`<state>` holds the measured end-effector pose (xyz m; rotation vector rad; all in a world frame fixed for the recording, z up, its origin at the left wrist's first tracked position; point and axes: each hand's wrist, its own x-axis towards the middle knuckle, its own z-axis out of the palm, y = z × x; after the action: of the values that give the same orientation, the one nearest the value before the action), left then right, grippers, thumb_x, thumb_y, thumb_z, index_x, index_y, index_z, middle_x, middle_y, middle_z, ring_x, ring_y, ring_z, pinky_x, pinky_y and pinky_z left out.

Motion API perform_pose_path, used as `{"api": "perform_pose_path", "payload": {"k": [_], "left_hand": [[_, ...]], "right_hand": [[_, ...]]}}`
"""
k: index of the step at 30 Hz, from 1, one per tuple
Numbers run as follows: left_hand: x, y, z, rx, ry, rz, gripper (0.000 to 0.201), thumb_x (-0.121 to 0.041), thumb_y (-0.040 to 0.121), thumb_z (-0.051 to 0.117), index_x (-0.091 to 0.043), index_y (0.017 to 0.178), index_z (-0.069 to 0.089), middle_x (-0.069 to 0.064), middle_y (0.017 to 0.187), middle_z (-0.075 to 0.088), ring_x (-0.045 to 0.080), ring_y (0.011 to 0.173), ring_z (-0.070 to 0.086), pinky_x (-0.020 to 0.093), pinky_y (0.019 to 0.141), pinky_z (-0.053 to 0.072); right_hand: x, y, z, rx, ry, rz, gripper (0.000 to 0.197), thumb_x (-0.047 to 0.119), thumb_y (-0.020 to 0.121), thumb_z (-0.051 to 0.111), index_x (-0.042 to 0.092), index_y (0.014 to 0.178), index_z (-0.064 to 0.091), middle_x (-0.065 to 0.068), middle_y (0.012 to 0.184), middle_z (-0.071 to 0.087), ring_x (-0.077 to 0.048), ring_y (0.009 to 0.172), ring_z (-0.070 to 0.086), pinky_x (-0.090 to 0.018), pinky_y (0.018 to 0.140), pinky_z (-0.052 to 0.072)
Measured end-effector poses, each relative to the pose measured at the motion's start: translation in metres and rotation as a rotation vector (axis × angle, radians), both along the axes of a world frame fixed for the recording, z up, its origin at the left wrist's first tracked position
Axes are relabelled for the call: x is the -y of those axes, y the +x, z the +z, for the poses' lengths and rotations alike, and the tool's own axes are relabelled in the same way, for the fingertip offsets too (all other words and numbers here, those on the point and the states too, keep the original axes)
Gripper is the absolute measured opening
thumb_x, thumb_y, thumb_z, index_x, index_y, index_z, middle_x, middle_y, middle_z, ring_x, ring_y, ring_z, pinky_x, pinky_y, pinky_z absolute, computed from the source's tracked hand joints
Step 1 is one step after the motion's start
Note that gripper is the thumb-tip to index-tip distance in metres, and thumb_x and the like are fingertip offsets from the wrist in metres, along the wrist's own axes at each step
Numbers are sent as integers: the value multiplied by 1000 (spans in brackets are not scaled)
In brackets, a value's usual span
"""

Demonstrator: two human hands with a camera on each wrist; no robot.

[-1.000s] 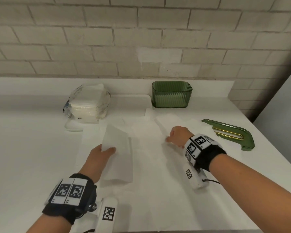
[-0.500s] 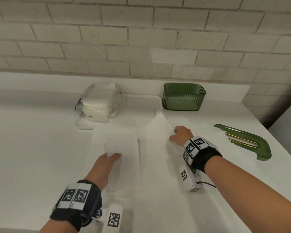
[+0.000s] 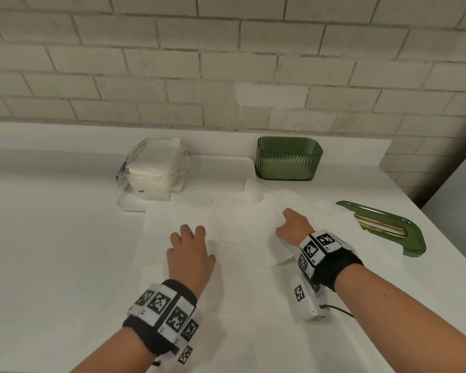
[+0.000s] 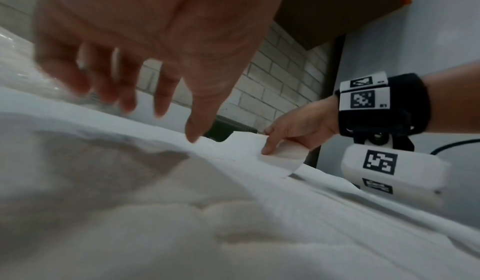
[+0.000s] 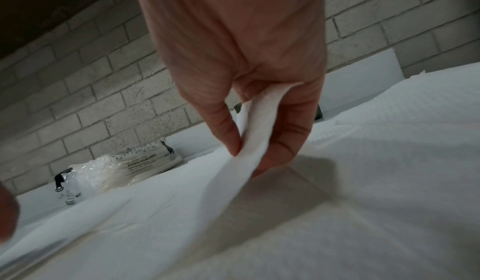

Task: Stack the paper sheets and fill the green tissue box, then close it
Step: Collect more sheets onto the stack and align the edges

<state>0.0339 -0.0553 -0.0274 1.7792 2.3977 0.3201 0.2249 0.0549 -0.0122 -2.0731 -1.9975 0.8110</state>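
Note:
Several white paper sheets lie spread over the counter in front of me. My left hand hovers palm down just over them with its fingers spread and holds nothing; the left wrist view shows the left hand clear of the paper. My right hand pinches the raised edge of one paper sheet between thumb and fingers. The green tissue box stands uncovered at the back by the wall. Its green lid lies flat at the right.
A plastic pack of white paper towels sits on a white tray at the back left. A brick wall runs behind the counter. The counter's right edge drops off just past the lid.
My left hand has let go of the sheet it held upright and now hovers flat over the pile. My right hand has lifted the edge of another sheet.

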Motion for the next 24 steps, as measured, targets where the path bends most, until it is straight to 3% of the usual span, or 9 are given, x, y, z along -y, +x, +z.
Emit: {"api": "perform_pose_path", "payload": {"k": [4,6,9,12,15,16,20,22,24], "left_hand": [[-6,13,-6,82,-260,86,70,-63,83,50,-8,126,40,10,129,36,28,119,37,36,91,43],[-10,18,-4,28,-287,99,74,-63,81,53,-6,126,40,9,127,36,28,118,37,35,89,43],[-15,23,-1,-46,-329,87,63,-49,85,55,-4,127,39,11,126,36,29,118,38,31,84,41],[-17,24,1,-89,-345,96,40,-22,92,47,-4,126,41,13,126,38,31,117,41,32,90,43],[-15,23,6,-122,-328,91,32,-11,92,41,-4,123,43,13,125,42,31,116,46,34,94,45],[-15,21,8,-113,-313,80,30,-10,93,41,-4,122,44,13,124,44,31,115,48,34,93,45],[-19,13,33,205,-60,109,16,-9,90,43,-1,104,46,16,105,57,34,96,57,36,78,45],[-18,15,51,345,99,102,10,-11,91,45,-3,97,44,11,90,55,30,81,54,32,68,43],[-16,20,66,519,187,72,12,-14,92,49,-4,96,44,4,81,51,20,72,50,28,58,38]], "right_hand": [[3,6,-2,-10,-7,31,25,10,90,48,4,114,47,-12,110,54,-21,93,49,-24,73,36],[3,11,-2,-31,3,32,22,11,89,49,5,110,47,-8,101,49,-22,93,49,-25,74,37],[5,21,0,-45,11,47,12,11,88,50,8,99,47,-5,97,48,-21,91,48,-25,74,37],[8,38,5,-67,8,31,5,13,89,50,9,88,47,-4,92,51,-23,93,49,-23,70,36],[5,63,15,-107,13,-35,28,18,94,45,1,113,55,-13,114,57,-29,106,54,-25,78,34],[4,74,20,-126,9,-56,31,19,94,45,-1,116,55,-15,115,57,-28,104,54,-26,78,35],[-5,120,37,-236,25,-172,25,14,93,48,-4,105,60,-12,96,56,-24,86,52,-26,72,38],[-8,140,41,-286,37,-231,16,14,92,51,3,98,60,-12,97,58,-24,87,54,-26,64,40],[-10,154,42,-319,28,-261,14,17,92,53,7,99,60,-14,106,62,-27,93,57,-28,72,42]]}}
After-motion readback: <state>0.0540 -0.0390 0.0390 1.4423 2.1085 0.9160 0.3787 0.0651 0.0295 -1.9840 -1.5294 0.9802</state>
